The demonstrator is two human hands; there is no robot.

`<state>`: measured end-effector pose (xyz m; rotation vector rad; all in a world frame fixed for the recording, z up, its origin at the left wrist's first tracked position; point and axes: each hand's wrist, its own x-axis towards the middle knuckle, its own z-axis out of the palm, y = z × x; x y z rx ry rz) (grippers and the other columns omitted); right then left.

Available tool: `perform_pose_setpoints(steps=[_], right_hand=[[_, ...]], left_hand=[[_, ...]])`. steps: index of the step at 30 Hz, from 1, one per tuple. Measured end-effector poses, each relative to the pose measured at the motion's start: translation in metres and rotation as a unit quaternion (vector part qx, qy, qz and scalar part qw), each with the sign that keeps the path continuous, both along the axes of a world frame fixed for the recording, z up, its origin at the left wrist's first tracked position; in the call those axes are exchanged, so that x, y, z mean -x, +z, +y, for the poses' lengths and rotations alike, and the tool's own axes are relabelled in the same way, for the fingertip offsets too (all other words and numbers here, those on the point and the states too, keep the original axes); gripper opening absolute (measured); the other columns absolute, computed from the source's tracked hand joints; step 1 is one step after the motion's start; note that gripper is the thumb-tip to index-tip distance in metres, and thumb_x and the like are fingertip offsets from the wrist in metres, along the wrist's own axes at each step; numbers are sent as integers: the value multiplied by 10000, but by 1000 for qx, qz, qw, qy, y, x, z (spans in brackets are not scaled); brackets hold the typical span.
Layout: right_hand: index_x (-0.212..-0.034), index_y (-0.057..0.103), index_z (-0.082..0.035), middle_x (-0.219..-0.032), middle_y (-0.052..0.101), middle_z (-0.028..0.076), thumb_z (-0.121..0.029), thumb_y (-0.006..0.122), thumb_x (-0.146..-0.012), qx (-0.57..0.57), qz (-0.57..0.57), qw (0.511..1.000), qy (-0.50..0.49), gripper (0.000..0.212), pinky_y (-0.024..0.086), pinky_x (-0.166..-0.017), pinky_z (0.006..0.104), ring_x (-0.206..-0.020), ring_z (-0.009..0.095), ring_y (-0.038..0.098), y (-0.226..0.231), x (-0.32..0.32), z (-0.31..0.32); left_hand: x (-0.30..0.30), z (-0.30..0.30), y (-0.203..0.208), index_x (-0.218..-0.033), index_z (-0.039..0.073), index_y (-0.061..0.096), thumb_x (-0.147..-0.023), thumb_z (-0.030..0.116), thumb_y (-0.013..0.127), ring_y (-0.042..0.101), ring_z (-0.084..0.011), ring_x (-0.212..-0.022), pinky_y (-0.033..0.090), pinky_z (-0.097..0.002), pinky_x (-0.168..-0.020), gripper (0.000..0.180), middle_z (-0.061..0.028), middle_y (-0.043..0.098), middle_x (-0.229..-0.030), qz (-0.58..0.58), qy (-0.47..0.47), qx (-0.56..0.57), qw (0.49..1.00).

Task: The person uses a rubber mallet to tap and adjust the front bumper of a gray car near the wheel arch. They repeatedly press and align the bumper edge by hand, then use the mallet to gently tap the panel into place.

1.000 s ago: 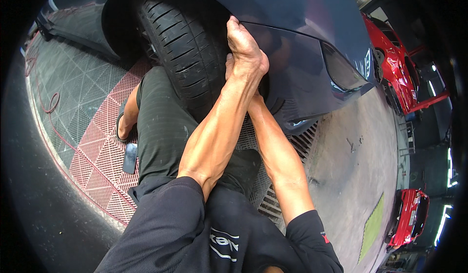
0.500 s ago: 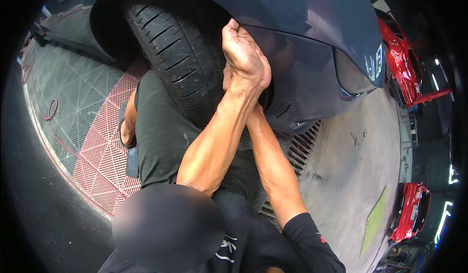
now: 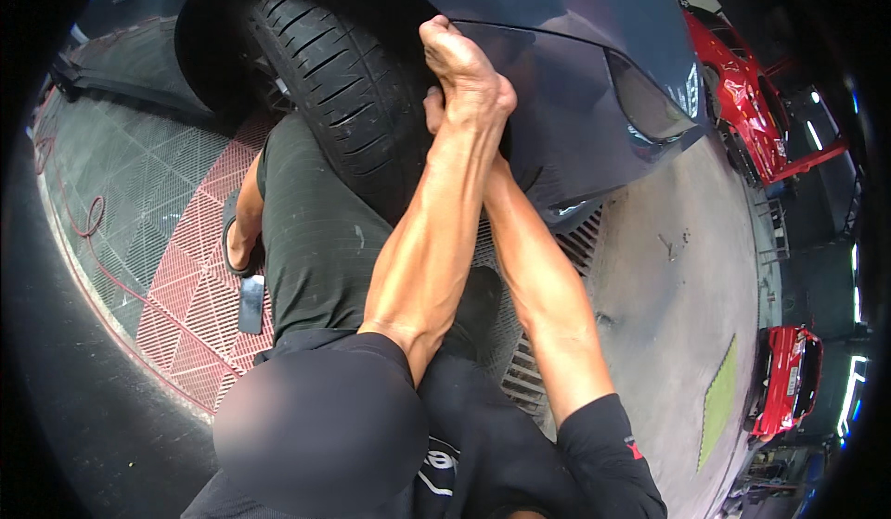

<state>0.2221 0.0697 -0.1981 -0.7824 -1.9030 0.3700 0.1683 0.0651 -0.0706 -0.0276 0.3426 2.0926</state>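
Gripping the rear edge of the dark grey-blue car front bumper panel (image 3: 566,120) where it meets the wheel arch: left hand (image 3: 464,69) is closed over that edge, fingers curled onto the lip just beside the black treaded rubber tyre (image 3: 348,102). Right hand (image 3: 433,111) sits mostly hidden under the left wrist, close to the same edge; cannot tell whether its fingers are clamped or loose. Panel still looks seated on the car, its seam line to the fender (image 3: 557,0) thin and even, no visible gap along it. My read: work at this corner is at an early or middle stage, with nothing detached and no fasteners or tools in view near the hands. Person is crouched on the red and grey floor grating (image 3: 186,259), knee in dark trousers (image 3: 316,231) against the tyre. Red cars (image 3: 742,83) parked well apart on the concrete, toward the right edge.
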Motion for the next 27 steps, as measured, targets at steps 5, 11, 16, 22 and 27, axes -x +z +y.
perform_pose_setpoints(steps=[5,11,16,22,27], right_hand=[[-1279,577,-7,-1266,607,139,-235,624,-988,17,72,997,2,373,456,-1042,372,-1213,255,576,-9,18,-7],[-1408,456,-4,-1418,556,139,-355,518,-1034,-13,-81,983,-162,517,409,-1125,385,-1329,259,540,-14,5,-18],[-1526,336,-6,-1541,467,126,-384,417,-1084,85,-298,922,-235,588,350,-1196,372,-1426,247,464,-3,17,-23],[-1584,248,-23,-1586,384,126,-358,378,-1096,-26,-259,935,-241,606,335,-1203,369,-1494,234,351,3,6,-24],[-1532,369,-4,-1507,477,122,-369,480,-1055,-75,-206,951,-220,611,367,-1183,358,-1431,240,441,1,-1,-9]], left_hand=[[14,-9,-12,-1117,-5,633,-1050,343,397,566,-145,-1123,397,-280,-1063,425,-64,650,-1188,25,-60,-75,995],[17,-20,-25,-1032,78,560,-1082,308,361,486,-94,-1183,303,-299,-1160,308,9,579,-1148,7,-161,-230,960],[25,-20,-34,-1116,61,616,-1048,348,390,417,-185,-1399,193,-416,-1263,371,-42,589,-1388,3,-190,-217,957],[32,-22,-32,-1281,-45,596,-1070,395,311,490,-248,-1382,316,-406,-1212,565,-126,599,-1408,-56,-277,-296,912],[22,-24,3,-1098,31,623,-1080,433,290,607,-110,-870,501,-229,-786,522,-50,666,-1025,-71,-216,-113,967]])
